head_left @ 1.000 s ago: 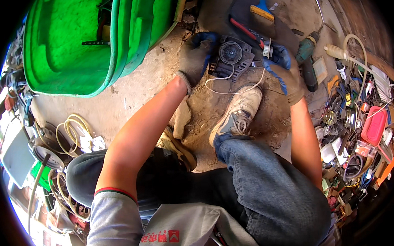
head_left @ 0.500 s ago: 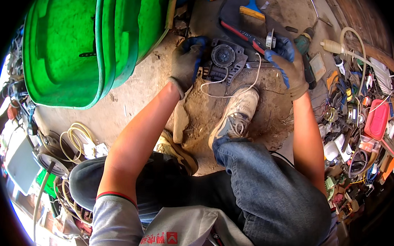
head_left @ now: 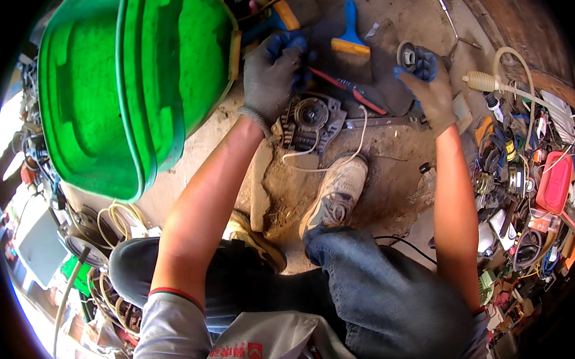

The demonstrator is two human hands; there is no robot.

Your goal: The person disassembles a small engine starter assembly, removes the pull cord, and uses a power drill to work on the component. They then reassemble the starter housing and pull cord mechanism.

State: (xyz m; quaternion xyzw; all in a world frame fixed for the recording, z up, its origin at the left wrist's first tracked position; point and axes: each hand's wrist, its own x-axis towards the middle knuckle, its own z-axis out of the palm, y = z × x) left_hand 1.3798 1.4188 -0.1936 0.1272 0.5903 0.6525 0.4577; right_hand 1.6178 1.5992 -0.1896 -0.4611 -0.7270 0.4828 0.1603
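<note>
My left hand (head_left: 271,77), in a grey-and-blue glove, has curled fingers above and left of a black housing (head_left: 328,127) with a round centre and white cord. Whatever it may hold is hidden. My right hand (head_left: 427,89), similarly gloved, grips a round metal part (head_left: 406,55) at the upper right. Red-and-black pliers (head_left: 358,95) lie on a dark pad (head_left: 387,78) between my hands. A spanner (head_left: 386,123) lies right of the housing, and a blue brush (head_left: 350,46) with yellow bristles lies beyond the pliers.
A large green bin (head_left: 80,84) stands at the left. Hoses (head_left: 115,220) and clutter lie below it. At the right are piled parts, a red plastic box (head_left: 553,181), a pale hose (head_left: 524,58) and a long metal tool (head_left: 449,23). My shoe (head_left: 338,191) is below the housing.
My left hand has moved up, away from the housing's side. My right hand has lifted the metal part higher and turned it. The green bin appears shifted lower with the camera's movement.
</note>
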